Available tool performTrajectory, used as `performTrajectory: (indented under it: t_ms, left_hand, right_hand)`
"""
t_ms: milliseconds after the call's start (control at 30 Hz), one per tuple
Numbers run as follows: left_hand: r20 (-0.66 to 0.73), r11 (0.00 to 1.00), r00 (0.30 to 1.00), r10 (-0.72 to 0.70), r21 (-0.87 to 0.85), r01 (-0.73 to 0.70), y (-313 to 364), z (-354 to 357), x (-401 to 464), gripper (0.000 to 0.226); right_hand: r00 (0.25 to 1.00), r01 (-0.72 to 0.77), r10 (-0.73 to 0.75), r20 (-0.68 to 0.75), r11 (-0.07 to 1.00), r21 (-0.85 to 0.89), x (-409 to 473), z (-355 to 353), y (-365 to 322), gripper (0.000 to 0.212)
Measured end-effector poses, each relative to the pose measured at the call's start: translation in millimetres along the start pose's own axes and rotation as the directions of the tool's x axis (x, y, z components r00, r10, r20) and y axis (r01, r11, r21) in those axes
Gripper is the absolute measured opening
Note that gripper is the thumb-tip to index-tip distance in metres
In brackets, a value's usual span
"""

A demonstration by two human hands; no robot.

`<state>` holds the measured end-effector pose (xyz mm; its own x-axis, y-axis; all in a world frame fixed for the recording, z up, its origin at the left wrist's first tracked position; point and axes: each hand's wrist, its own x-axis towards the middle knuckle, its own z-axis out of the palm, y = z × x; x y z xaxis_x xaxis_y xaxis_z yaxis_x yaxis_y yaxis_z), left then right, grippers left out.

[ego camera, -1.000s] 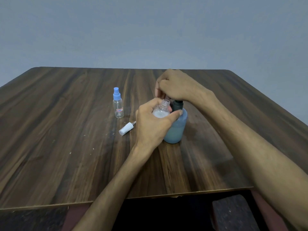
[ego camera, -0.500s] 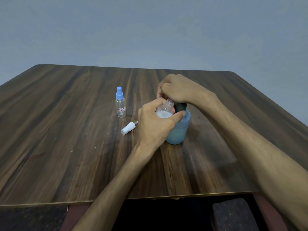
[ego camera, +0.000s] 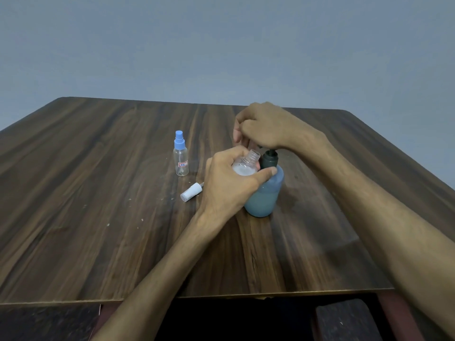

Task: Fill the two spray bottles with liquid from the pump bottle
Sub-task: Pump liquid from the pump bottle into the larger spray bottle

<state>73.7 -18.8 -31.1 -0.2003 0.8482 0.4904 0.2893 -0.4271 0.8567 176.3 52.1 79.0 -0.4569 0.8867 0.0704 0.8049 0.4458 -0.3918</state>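
A blue pump bottle (ego camera: 267,193) with a dark collar stands on the wooden table (ego camera: 98,217), partly filled with pale liquid. My left hand (ego camera: 229,183) grips an uncapped clear spray bottle (ego camera: 248,163), tilted with its neck toward the pump; white liquid shows inside it. My right hand (ego camera: 266,126) sits curled over the pump head, which it hides. A second clear spray bottle with a blue cap (ego camera: 181,153) stands upright to the left. The loose white spray cap (ego camera: 190,192) lies on the table between that bottle and my left hand.
Small pale crumbs are scattered on the table left of the cap. The table's near edge runs across the bottom of the view, with a dark gap and a dark cushion (ego camera: 344,321) below it. A plain grey wall stands behind.
My right hand dropped onto the pump and has risen again. The clear bottle in my left hand stays at the pump's spout. The view has shifted slightly.
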Motion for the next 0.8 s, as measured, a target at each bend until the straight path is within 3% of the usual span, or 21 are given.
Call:
performTrajectory:
  t_ms: [400, 567, 733, 800]
  left_hand:
    - [-0.005, 0.999, 0.999, 0.044, 0.010, -0.044, -4, 0, 3, 0.040]
    - [0.010, 0.999, 0.999, 0.044, 0.000, -0.044, -5, -1, 2, 0.035]
    - [-0.002, 0.999, 0.999, 0.038, 0.011, -0.038, -3, 1, 2, 0.037]
    - [0.008, 0.999, 0.999, 0.042, 0.007, -0.042, -3, -1, 1, 0.035]
  right_hand:
    - [1.000, -0.018, 0.019, 0.020, 0.997, -0.071, -1, 9, 1, 0.044]
    - [1.000, 0.000, 0.000, 0.002, 1.000, -0.013, -2, -1, -1, 0.038]
    - [0.998, -0.021, 0.026, 0.062, 0.996, -0.091, -4, 5, -3, 0.046]
    - [0.999, -0.002, 0.004, 0.043, 0.999, -0.051, -4, -2, -3, 0.039]
